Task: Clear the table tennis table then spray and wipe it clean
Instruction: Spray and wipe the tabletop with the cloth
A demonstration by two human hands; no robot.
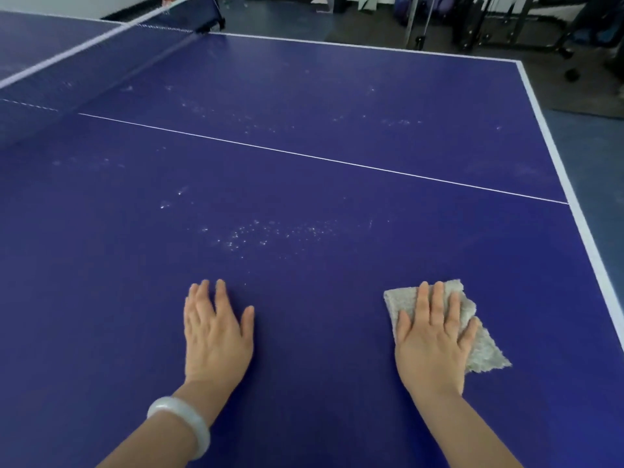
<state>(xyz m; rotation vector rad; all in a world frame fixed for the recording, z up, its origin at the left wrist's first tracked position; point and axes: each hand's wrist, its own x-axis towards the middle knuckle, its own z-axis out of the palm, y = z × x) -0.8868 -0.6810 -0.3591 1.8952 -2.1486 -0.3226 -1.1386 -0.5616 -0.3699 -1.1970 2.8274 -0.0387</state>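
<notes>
We press our right hand (435,336) flat on a grey cloth (486,346) near the counter's (304,146) right edge, fingers straight and spread over it. Our left hand (216,336), wearing a pale bangle (182,422), rests open and bare on the blue surface well apart from the cloth. Spray droplets (270,234) bead the counter ahead of both hands, with more beyond the centre line (320,158) towards the net (101,52). The cloth looks light, soft and limp, likely to bunch under a push, so we judge a flat palm across its middle steers it best.
</notes>
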